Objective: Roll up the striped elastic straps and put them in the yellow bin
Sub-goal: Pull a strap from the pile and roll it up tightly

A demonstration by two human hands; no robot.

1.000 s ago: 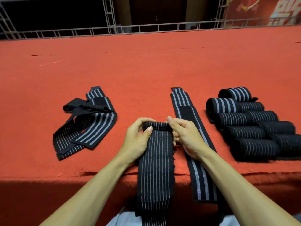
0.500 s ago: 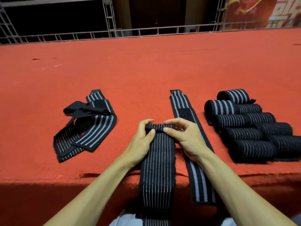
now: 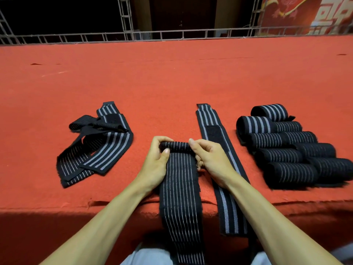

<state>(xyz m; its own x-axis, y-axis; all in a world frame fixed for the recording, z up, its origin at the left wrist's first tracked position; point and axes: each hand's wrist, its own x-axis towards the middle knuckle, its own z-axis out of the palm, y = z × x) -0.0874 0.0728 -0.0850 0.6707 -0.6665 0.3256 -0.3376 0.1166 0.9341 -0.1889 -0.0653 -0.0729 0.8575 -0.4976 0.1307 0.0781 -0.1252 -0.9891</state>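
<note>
- Head view: the left hand (image 3: 155, 165) and the right hand (image 3: 213, 159) each pinch one end of a small coil formed at the far end of the striped strap (image 3: 179, 188). Thumbs sit on the near side and fingers curl over the top. Holding both ends this way probably keeps the coil square and tight.
- That strap runs lengthwise over the near edge of the red carpeted surface (image 3: 172, 83), and its unrolled tail hangs toward the person's lap. The hanging weight likely keeps it taut while it is rolled.
- Just to its right a second strap (image 3: 214, 131) lies flat and parallel, fastening patch up, also overhanging the near edge. It looks staged as the next one, and the right forearm crosses part of it.
- Toward the near right, the finished rolls (image 3: 286, 148) sit packed against each other, parked on the surface rather than binned.
- Toward the near left, the loose straps (image 3: 95, 148) lie in a tangled heap, well apart from both hands.
- The yellow bin is not in view, so by the look of things no roll has gone in yet.
</note>
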